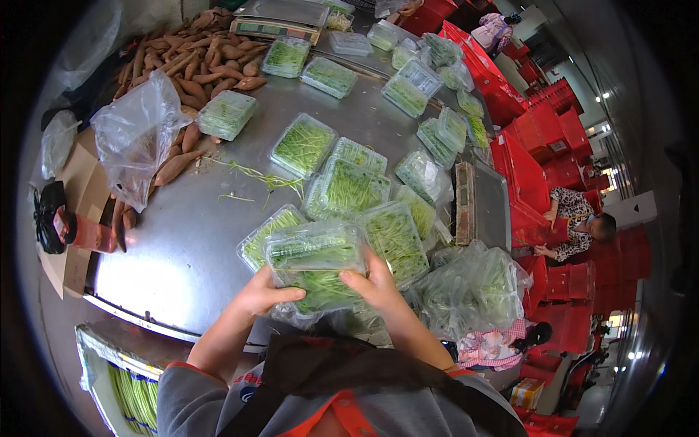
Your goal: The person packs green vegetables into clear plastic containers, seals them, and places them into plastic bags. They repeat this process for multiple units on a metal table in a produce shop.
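Both my hands hold one clear plastic clamshell box of green sprouts point(317, 262) by its two short sides, close in front of my chest. My left hand point(270, 292) grips its left end, thumb on the near part. The right end is in my right hand point(374, 278), thumb laid on the plastic. Just beyond lie more filled boxes: one at the right point(394, 240), one at the left point(273, 235), a stack point(352, 188), and another box farther off point(303, 145). Loose sprouts point(262, 177) lie on the metal table point(218, 202).
Sweet potatoes point(207, 60) are heaped at the far left beside a clear plastic bag point(139, 131). A weighing scale point(483, 205) and bagged greens point(475, 284) are at the right. Past the table stand red crates point(519, 175) and a person in patterned clothing point(576, 224). Long green beans point(131, 396) fill a box below left.
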The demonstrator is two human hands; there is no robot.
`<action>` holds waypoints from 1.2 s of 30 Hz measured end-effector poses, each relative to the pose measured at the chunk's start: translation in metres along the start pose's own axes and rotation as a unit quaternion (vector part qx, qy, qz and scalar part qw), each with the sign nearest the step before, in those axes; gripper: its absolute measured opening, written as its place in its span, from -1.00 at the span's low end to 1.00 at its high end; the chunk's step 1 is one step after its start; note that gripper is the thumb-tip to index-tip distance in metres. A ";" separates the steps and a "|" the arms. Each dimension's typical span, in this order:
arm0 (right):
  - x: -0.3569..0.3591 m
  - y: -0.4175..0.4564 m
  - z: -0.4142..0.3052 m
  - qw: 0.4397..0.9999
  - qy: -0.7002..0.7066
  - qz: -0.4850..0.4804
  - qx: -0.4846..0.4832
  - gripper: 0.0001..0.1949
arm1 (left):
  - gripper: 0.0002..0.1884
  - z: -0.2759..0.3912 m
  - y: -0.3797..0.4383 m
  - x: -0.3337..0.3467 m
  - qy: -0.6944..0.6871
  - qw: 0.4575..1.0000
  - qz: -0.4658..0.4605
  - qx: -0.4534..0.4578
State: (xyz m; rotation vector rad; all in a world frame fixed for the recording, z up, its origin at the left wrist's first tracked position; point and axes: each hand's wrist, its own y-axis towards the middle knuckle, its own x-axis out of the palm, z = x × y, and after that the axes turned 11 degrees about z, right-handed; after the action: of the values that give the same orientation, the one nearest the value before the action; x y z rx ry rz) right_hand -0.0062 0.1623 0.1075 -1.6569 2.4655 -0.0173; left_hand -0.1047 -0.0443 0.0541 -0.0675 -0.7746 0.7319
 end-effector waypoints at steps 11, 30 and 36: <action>0.011 0.077 -0.033 0.997 -0.023 -0.047 -0.051 -0.35 | -0.19 0.021 0.042 -0.007 -0.093 0.989 0.095 0.070; -0.040 0.076 -0.010 0.993 -0.030 0.053 -0.099 -0.74 | -0.51 0.136 0.270 -0.051 0.745 0.555 0.303 0.213; -0.044 0.067 -0.007 0.993 -0.022 0.040 -0.109 -0.76 | -0.17 0.171 0.239 -0.106 0.878 0.343 0.331 0.046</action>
State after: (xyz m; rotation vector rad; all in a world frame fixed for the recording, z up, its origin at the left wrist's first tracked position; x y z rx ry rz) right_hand -0.0524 0.2276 0.1130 -1.6165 2.5746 0.3054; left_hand -0.4063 0.0349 0.0381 -0.9647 1.5814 0.9487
